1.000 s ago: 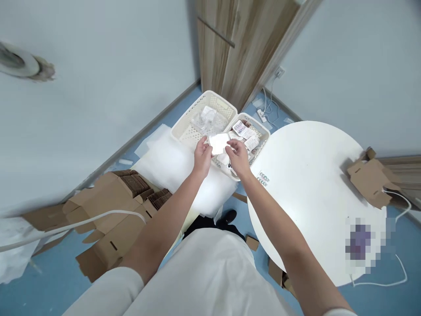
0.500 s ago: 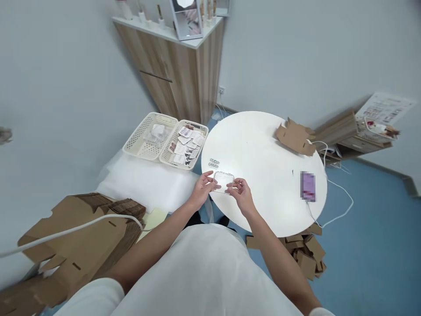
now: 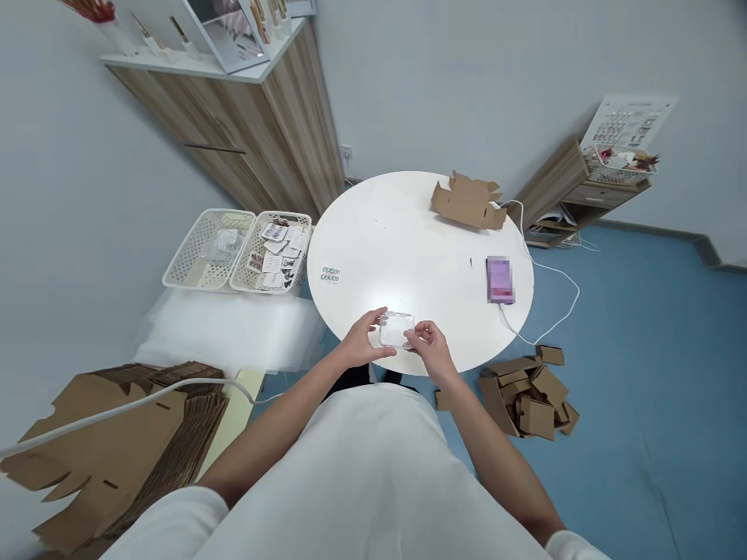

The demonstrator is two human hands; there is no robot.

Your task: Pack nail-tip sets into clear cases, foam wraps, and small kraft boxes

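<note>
Between my two hands, over the near edge of the round white table (image 3: 373, 233), is a small clear plastic box (image 3: 395, 330). My left hand (image 3: 362, 340) grips its left side, thumb along the lower edge and fingers at the upper left corner. At the right side, the thumb and fingers of my right hand (image 3: 430, 346) pinch it. The box looks see-through, and I cannot tell whether anything lies inside. Farther left on the table lies a small sheet of greenish oval pieces (image 3: 330, 274) in two rows.
Left of the table stand a white basket (image 3: 180, 260) with clear packets and another basket (image 3: 238, 274) with printed cards. Unfolded cardboard (image 3: 470, 202) and a purple, blurred device (image 3: 500, 280) on a cable lie on the table. Flattened cartons (image 3: 117, 435) are stacked lower left; small brown boxes (image 3: 537, 400) sit on the floor.
My view has swung right, so the table and baskets appear farther left. Both hands still hold the clear box; my left hand's fingers have shifted to its upper left corner.
</note>
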